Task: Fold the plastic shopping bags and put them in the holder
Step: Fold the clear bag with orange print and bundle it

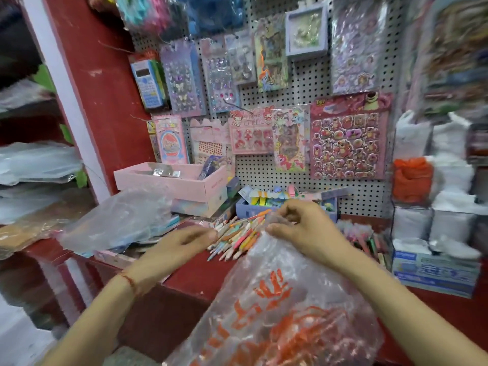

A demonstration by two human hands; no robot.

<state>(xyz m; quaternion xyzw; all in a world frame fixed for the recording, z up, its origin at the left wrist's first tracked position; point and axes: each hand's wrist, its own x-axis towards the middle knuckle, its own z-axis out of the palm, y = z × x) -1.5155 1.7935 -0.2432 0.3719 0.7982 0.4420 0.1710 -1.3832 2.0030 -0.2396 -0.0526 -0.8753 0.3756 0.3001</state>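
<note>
**Red shop counter, one bag in hand**

A red counter [192, 278] runs below a pegboard [303, 83] hung with sticker sheets. Far left, flat bags [37, 159] lie stacked on a shelf. A crumpled clear bag [113, 220] rests on the counter's left end, just in front of a pink box [171, 180].

The left hand [179, 241] hangs over the counter, fingers pointing right toward a heap of pencils [237, 236]. It is motion-blurred, and I cannot tell whether it holds anything.

The right hand [298, 228] is raised above the pencils. Its thumb and curled fingers pinch the top edge of the printed bag [277, 313], a clear one with orange lettering. That bag hangs down from the pinch toward the camera, in front of the counter edge, wrinkled and unfolded.

Far right, the holder [412, 206] stands against the pegboard, its clear compartments stuffed with white bags and one orange one. A tissue box [435, 270] sits below it.
</note>
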